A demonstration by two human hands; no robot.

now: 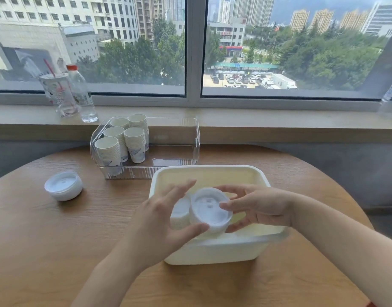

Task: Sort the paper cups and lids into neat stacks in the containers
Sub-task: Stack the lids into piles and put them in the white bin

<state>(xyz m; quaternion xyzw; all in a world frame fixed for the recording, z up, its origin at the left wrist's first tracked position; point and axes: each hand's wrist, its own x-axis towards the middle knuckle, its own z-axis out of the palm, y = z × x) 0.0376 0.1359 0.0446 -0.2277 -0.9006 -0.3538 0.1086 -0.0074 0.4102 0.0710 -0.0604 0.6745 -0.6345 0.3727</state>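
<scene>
Though the left hand point(159, 220) hides part of a second stack low in the white tub point(212, 171) at centre frame, the lid stack point(210, 210) sits plainly between both hands, left thumb and right hand point(259, 207) fingers curled round it.

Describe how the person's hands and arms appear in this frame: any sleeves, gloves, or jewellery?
Both the left hand and the right hand are bare, with no gloves. No rings show on the fingers and no watch or bracelet at either wrist. Both forearms are uncovered as far as the frame edge; no sleeve is visible.
</scene>
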